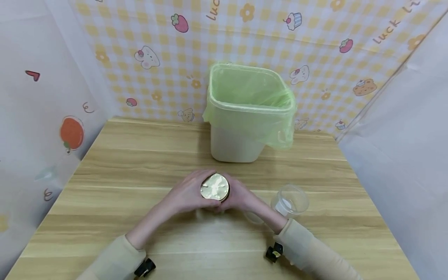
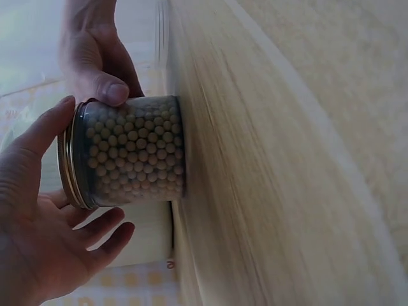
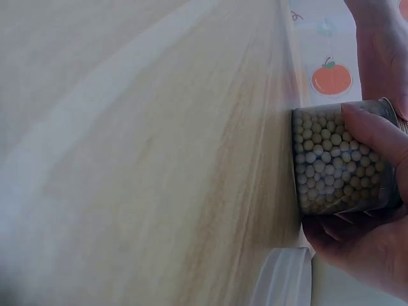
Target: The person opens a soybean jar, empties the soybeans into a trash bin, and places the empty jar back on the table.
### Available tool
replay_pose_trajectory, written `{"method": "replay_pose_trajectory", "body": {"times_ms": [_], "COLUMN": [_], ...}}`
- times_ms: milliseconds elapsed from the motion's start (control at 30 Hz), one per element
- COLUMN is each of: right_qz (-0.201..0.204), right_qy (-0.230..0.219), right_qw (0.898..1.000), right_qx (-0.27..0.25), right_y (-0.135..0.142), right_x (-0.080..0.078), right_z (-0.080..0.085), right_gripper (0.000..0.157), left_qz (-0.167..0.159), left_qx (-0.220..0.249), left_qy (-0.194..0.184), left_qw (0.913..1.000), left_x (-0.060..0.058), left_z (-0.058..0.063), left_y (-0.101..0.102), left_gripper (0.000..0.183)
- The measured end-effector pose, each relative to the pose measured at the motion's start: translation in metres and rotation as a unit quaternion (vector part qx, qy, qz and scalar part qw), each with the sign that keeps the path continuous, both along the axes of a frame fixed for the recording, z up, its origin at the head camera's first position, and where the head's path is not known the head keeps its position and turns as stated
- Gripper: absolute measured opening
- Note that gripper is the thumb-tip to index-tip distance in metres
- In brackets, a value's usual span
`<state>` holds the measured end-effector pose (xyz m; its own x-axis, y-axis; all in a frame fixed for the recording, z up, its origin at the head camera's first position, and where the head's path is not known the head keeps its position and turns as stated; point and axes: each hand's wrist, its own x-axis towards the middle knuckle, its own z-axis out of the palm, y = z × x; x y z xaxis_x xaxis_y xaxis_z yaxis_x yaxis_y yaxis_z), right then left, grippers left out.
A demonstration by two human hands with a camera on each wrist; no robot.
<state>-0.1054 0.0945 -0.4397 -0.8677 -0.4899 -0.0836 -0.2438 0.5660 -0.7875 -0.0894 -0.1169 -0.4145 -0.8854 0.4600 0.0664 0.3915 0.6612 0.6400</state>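
A clear jar [image 2: 134, 150] full of small round beige balls, perhaps soybeans, stands upright on the wooden table. Its gold lid [image 1: 215, 187] faces up in the head view. Around the lid's edge, my left hand [image 1: 189, 193] has its thumb on one side and fingers on the other. My right hand [image 1: 239, 194] grips the jar's side, with its thumb [image 3: 376, 134] lying along the clear wall in the right wrist view. From above, both hands hide most of the jar's body.
Behind the jar stands a pale bin [image 1: 236, 144] lined with a green bag [image 1: 248, 116]. To the right is a clear round plastic container [image 1: 292, 200] with something white in or under it. Another clear round piece [image 1: 253, 217] lies partly behind the right forearm. Patterned cloth [image 1: 157, 77] backs the table.
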Motion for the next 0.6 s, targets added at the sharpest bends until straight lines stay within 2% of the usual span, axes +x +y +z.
{"method": "replay_pose_trajectory", "body": {"times_ms": [200,400,600], "right_qz": [-0.008,-0.032,-0.047], "right_qy": [0.026,0.041,0.066], "right_qw": [1.000,0.998,0.996], "right_qx": [0.009,-0.026,-0.034], "right_y": [0.001,0.003,0.003], "right_x": [0.002,0.004,0.005], "right_z": [-0.001,0.004,0.012], "right_gripper": [0.100,0.095,0.095], "left_qz": [0.012,0.032,0.062], "left_qx": [-0.023,-0.004,-0.002], "left_qy": [0.048,0.106,0.110], "left_qw": [0.9985,0.9939,0.9920], "left_x": [0.003,0.004,0.007], "left_z": [0.000,0.006,0.013], "left_y": [0.002,0.003,0.005], "left_gripper": [0.085,0.082,0.084]}}
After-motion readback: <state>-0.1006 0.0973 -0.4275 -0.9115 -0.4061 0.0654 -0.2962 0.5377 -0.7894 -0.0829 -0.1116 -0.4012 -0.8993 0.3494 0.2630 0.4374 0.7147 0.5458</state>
